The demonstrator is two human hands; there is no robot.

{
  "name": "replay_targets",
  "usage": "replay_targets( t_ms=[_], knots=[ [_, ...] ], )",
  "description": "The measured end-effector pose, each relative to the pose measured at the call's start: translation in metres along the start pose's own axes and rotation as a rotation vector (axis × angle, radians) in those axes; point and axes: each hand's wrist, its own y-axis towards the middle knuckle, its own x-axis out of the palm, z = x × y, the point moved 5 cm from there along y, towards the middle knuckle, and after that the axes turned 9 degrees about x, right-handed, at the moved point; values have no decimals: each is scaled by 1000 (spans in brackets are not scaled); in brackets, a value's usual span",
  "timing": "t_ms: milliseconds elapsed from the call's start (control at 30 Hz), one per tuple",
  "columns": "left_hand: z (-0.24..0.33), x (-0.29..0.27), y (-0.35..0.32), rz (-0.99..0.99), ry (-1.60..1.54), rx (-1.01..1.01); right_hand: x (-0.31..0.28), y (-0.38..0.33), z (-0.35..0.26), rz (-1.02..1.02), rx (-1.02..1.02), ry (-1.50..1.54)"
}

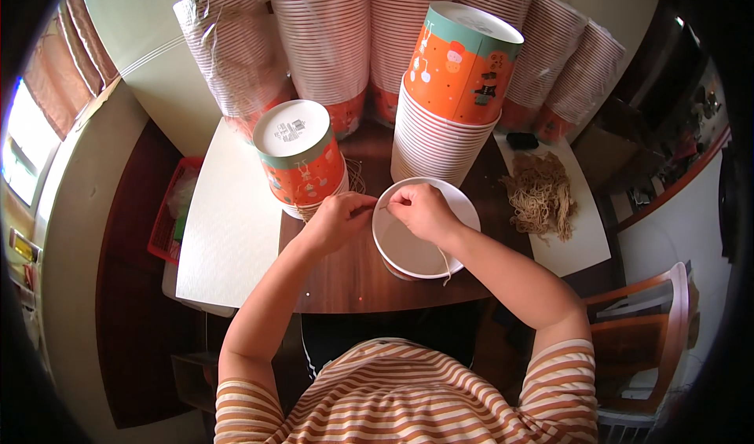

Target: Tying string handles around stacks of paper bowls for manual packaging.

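An uprighted paper bucket [404, 249] with a white inside and rim stands at the table's front, its open mouth tilted toward me. My right hand [428, 212] reaches over its mouth, thumb and fingers pinched on a thin string near the left rim. A loose end of string [448, 269] hangs over the bucket's front right rim. Outside that left rim, my left hand [342, 218] has its fingertips closed against the wall; what they grip is hidden. Just behind my left hand is a short upside-down stack of orange and green paper buckets [302, 173], with some string beside it.
A taller upside-down bucket stack [444, 141] rises behind the bucket. Several plastic-wrapped stacks [318, 43] line the back. Tangled tan strings [542, 196] and a small black object [522, 141] lie at the right. A red basket [165, 224] is left of the table, a wooden chair [667, 326] right.
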Motion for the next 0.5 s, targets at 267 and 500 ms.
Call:
replay_targets(
  t_ms=[267,500],
  knots=[
    [15,5,-3,-42,109,195,8,-6,2,-117,30,40],
    [37,19,-51,-163,0,-99,12,-47,-7,-489,26,-41]
  ],
)
